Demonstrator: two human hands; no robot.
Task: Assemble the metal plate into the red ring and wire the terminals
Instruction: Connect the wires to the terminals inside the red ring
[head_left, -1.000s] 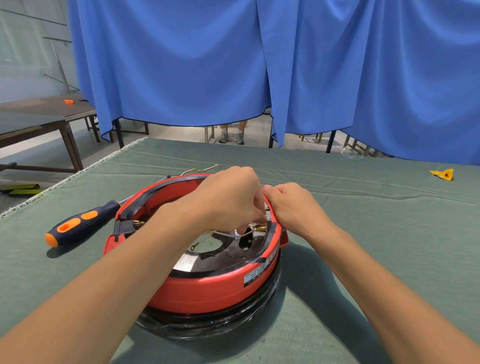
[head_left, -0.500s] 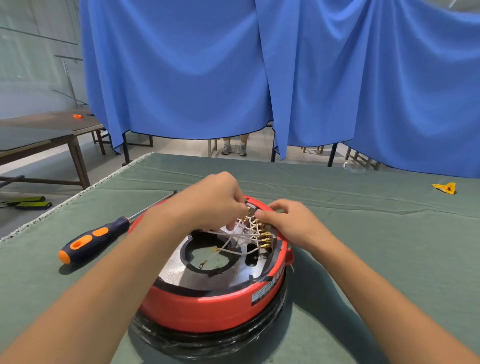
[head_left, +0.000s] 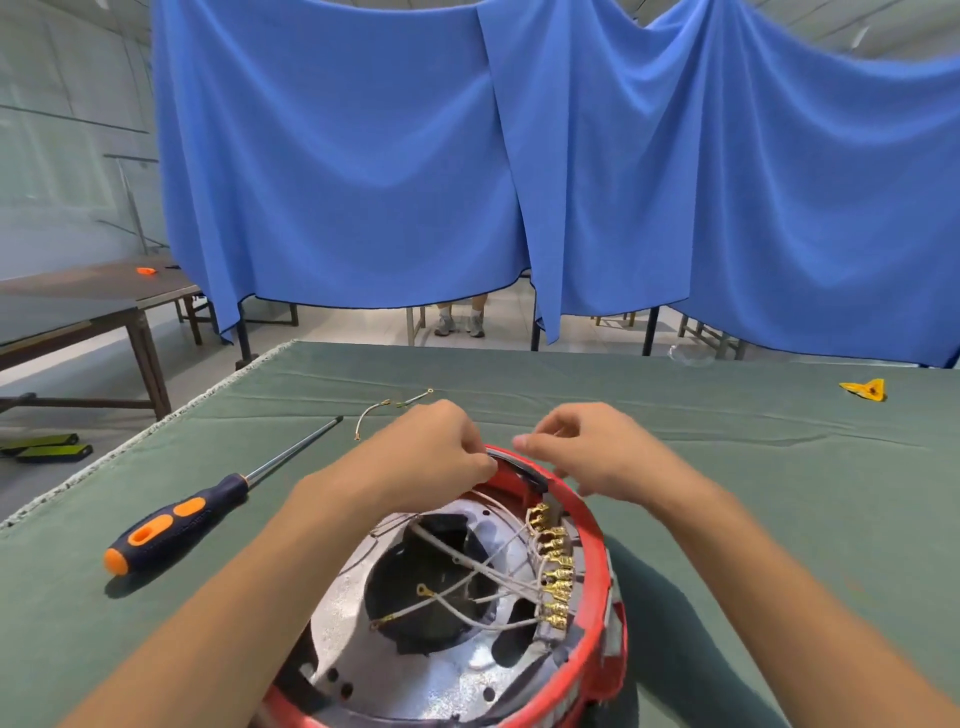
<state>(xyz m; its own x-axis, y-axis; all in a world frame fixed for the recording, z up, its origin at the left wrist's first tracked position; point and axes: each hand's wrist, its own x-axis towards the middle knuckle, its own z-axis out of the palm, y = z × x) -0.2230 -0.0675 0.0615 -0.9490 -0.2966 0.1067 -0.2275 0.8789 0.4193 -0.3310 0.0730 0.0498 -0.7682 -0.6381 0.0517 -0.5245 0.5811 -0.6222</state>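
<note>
The red ring lies low in the middle of the green table, with the grey metal plate seated inside it. A row of brass terminals lines the ring's right inner wall. Several white wires run from them across the plate's dark centre hole. My left hand is curled over the ring's far rim and pinches a white wire that comes up from the plate. My right hand hovers just right of it, thumb against forefinger. Whatever it pinches is too small to make out.
A blue and orange screwdriver lies to the left of the ring, its shaft pointing away from me. Two short loose wires lie beyond my hands. A yellow scrap sits at the far right. Blue curtains hang behind the table.
The ring now tilts so that the plate, terminals and wires face me. Both hands have lifted from the terminal row to the far rim. The view has moved closer and lower.
</note>
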